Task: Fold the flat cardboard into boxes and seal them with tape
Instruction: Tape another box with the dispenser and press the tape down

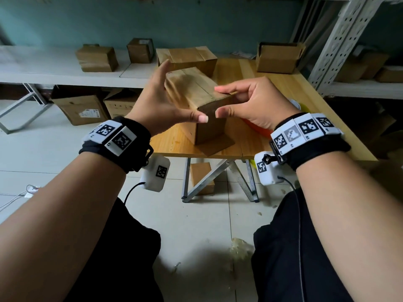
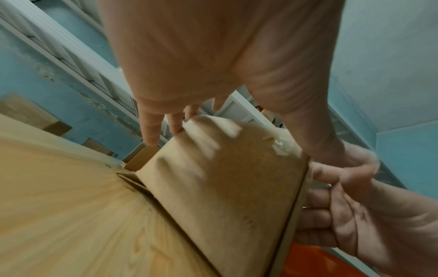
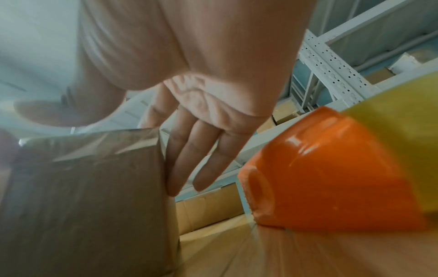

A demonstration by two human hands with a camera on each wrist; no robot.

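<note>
A tall cardboard box stands upright on the wooden table, its top sealed with clear tape and one bottom flap splayed out on the tabletop. My left hand lies flat against the box's left side with straight fingers, thumb at the near top corner. My right hand is at the right side, index finger along the top edge, thumb on the near face. The right wrist view shows that hand's fingers straight along the box. Glossy tape wrinkles at the top corner of the box.
An orange tape dispenser with a yellow roll lies just right of the box. A sealed box and an open box stand at the table's far end. More boxes sit on the left shelf, the floor and the right rack.
</note>
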